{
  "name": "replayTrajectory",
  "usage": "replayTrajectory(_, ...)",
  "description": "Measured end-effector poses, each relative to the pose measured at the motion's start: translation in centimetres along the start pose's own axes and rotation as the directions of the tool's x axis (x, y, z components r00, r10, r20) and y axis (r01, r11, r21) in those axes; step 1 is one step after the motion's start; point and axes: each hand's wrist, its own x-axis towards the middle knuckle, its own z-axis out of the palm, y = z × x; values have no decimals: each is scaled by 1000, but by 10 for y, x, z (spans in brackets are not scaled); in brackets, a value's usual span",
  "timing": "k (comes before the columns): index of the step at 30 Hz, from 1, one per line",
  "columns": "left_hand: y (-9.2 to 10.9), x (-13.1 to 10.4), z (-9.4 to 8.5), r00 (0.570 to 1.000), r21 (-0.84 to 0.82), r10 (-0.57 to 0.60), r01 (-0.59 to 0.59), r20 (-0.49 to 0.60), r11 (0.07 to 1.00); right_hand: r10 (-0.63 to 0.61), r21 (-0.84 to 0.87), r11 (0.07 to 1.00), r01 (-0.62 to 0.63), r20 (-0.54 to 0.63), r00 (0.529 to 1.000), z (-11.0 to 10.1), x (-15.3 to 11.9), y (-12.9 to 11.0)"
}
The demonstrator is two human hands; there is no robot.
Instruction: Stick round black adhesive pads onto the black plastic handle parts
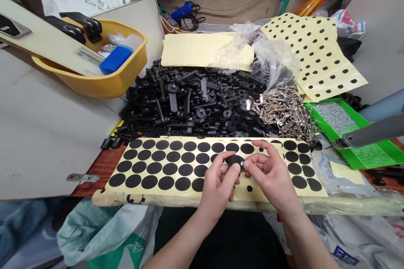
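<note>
Nearest, the forearms (181, 241) cross the bench edge. Above the sticker sheet (259, 183), the left hand (221, 174) pinches a black part (232, 160), apparently steadying it; the right hand (268, 172) pinches a metal clip (241, 163) at its right side, upper finger spread. Part pile (186, 96) and clip pile (284, 111) lie beyond, presumably for easy reach.

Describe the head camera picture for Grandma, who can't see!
A person's left hand holds a small black part while the right hand pinches a shiny metal piece. Underneath lies a pale yellow sheet of black discs; behind, heaped black plastic parts and silvery metal pieces.
</note>
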Motion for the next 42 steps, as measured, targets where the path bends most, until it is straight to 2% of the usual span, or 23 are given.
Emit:
replayTrajectory(11, -1, 2, 2, 997, 32, -30, 32, -65, 999, -57, -198, 979, 42, -73, 996, 5, -2, -1)
replayTrajectory(20, -4, 0, 1, 999, 33, 10, -8, -50, 999, -75, -275, 960, 46, -94, 993, 5, -5, -1)
replayTrajectory(26, -5, 0, -5, 999, -27, 37, -37, -8, 999, -38, -435, 900, -19, -123, 992, -1, -3, 0)
replayTrajectory(28, -5, 0, -7, 999, -58, 28, -28, 16, 998, -18, -374, 928, -10, -72, 997, -3, -2, 0)
replayTrajectory(30, -5, 1, -8, 999, -72, 16, -13, 39, 997, 7, -221, 975, 4, 49, 999, -3, -1, -1)
replayTrajectory(33, -4, 1, -9, 999, -93, 6, -1, 47, 996, 55, -71, 996, -45, 152, 987, 0, -1, -2)
replayTrajectory(36, -5, 0, -10, 998, -114, 8, -1, 55, 993, 74, -44, 997, -68, 146, 986, 3, -1, -3)
replayTrajectory(42, -7, -1, -10, 998, -50, 37, -35, 49, 998, -62, -102, 992, 71, 91, 994, 7, -2, -5)
